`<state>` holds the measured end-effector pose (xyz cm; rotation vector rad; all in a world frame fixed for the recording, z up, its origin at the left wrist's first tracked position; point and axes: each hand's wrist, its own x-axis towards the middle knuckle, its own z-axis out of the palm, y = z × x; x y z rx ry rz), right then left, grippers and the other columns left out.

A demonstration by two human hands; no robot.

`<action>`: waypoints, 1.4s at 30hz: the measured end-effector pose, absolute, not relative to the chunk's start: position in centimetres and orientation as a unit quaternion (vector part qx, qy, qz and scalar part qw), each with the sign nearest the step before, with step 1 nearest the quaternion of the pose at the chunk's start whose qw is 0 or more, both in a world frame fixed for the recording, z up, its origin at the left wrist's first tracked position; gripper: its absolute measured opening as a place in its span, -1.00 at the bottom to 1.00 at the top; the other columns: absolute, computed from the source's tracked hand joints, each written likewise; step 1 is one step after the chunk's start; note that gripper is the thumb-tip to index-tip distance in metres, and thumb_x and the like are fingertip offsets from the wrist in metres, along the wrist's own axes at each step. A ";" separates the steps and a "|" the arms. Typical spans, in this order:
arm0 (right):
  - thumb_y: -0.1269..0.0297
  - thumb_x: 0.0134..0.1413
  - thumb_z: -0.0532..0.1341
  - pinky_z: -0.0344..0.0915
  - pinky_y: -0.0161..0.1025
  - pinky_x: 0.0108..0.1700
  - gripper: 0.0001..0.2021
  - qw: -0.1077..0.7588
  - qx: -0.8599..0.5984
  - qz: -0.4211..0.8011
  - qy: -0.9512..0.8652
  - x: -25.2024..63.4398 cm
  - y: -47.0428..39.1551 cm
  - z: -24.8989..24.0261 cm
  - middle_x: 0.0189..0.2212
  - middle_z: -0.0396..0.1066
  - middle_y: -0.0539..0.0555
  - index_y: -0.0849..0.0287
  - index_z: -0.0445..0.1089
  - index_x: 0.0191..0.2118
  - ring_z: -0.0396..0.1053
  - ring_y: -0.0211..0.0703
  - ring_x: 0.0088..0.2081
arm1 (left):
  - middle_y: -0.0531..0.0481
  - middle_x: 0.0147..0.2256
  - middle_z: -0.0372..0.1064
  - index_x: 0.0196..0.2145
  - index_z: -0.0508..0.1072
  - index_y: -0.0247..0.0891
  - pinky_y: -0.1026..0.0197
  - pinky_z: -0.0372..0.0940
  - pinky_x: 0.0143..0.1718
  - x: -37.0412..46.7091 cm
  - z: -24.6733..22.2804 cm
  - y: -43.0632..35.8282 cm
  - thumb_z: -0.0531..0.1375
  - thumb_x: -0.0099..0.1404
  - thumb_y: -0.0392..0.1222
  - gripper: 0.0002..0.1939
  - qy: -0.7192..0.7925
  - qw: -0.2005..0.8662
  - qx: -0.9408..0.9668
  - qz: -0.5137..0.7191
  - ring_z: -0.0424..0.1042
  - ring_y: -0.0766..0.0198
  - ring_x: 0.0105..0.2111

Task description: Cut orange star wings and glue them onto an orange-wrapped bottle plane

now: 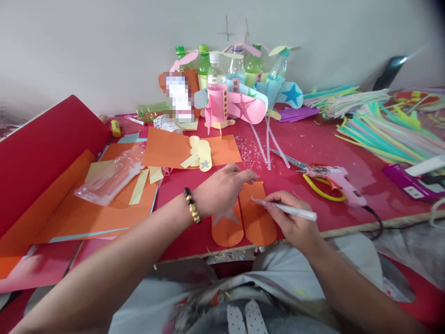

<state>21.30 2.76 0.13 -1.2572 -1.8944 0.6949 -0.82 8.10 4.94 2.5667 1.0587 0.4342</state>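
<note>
My right hand (pixel 294 220) grips a white pen (pixel 295 211) with its tip at the upper part of an orange paper strip (pixel 260 225) with a rounded end. A short pale mark shows near the tip. My left hand (pixel 222 188), with a beaded bracelet on the wrist, reaches over the tops of the strips. Its fingers stretch toward the top of the right strip and hold nothing I can see. Beside that strip lies a second orange strip (pixel 227 232) with a grey star, partly covered by my left hand.
Decorated bottle planes (pixel 217 102) stand along the wall. A pink glue gun (pixel 344 183) and scissors (pixel 295 162) lie right. Pastel strips (pixel 382 130) are piled beyond. Orange sheets (pixel 104 218) and a clear bottle (pixel 111 178) lie left, with yellow cutouts (pixel 201 150) behind my left hand.
</note>
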 end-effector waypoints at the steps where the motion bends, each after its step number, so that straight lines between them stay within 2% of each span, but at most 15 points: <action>1: 0.25 0.21 0.17 0.21 -0.32 -0.42 -0.89 0.371 -0.491 0.268 -0.741 21.3 2.8 0.2 -0.48 0.41 -0.01 0.16 0.38 -0.28 0.32 -0.26 -0.48 | -0.05 -0.09 0.42 0.04 0.31 -0.25 0.24 0.31 -0.05 -0.6 4.5 9.1 -0.02 0.25 -0.55 -0.54 0.356 0.195 0.904 0.137 0.34 0.27 -0.03; 7: 0.27 0.22 0.15 0.16 -0.33 -0.46 -0.89 0.367 -0.486 0.264 -0.748 21.2 2.8 0.4 -0.55 0.32 -0.05 0.17 0.36 -0.30 0.23 -0.31 -0.55 | -0.02 -0.06 0.43 -0.03 0.30 -0.26 0.20 0.28 -0.01 0.1 3.0 10.4 0.02 0.18 -0.57 -0.56 0.339 0.275 0.891 0.121 0.37 0.27 -0.04; 11: 0.28 0.21 0.15 0.15 -0.34 -0.47 -0.90 0.370 -0.483 0.262 -0.749 21.2 2.8 0.5 -0.55 0.32 -0.06 0.17 0.36 -0.30 0.21 -0.32 -0.55 | -0.02 -0.06 0.43 -0.04 0.29 -0.26 0.19 0.27 0.00 -0.3 2.9 10.3 0.13 0.15 -0.52 -0.58 0.327 0.276 0.894 0.133 0.36 0.24 -0.03; 21: 0.28 0.21 0.15 0.17 -0.33 -0.48 -0.89 0.368 -0.477 0.259 -0.755 21.2 2.6 0.9 -0.55 0.33 -0.05 0.15 0.36 -0.32 0.22 -0.30 -0.56 | 0.01 -0.16 0.52 -0.08 0.25 -0.25 0.15 0.26 -0.04 0.7 2.4 10.3 0.23 0.15 -0.47 -0.60 0.371 0.253 0.882 0.142 0.39 0.20 -0.05; 33: 0.30 0.18 0.14 0.22 -0.28 -0.40 -0.88 0.346 -0.439 0.273 -0.783 21.5 2.2 1.3 -0.53 0.38 -0.02 0.14 0.37 -0.36 0.33 -0.23 -0.47 | 0.05 -0.15 0.53 -0.09 0.23 -0.23 0.15 0.25 -0.02 0.7 2.1 10.3 0.22 0.13 -0.50 -0.57 0.373 0.260 0.879 0.146 0.38 0.21 -0.04; 42: 0.34 0.16 0.11 0.22 -0.24 -0.36 -0.89 0.340 -0.366 0.298 -0.814 21.5 2.2 1.6 -0.55 0.35 -0.02 0.14 0.37 -0.35 0.26 -0.23 -0.50 | 0.01 -0.18 0.53 -0.11 0.24 -0.24 0.13 0.27 -0.03 0.8 2.4 10.2 0.22 0.14 -0.50 -0.60 0.379 0.260 0.876 0.149 0.38 0.20 -0.04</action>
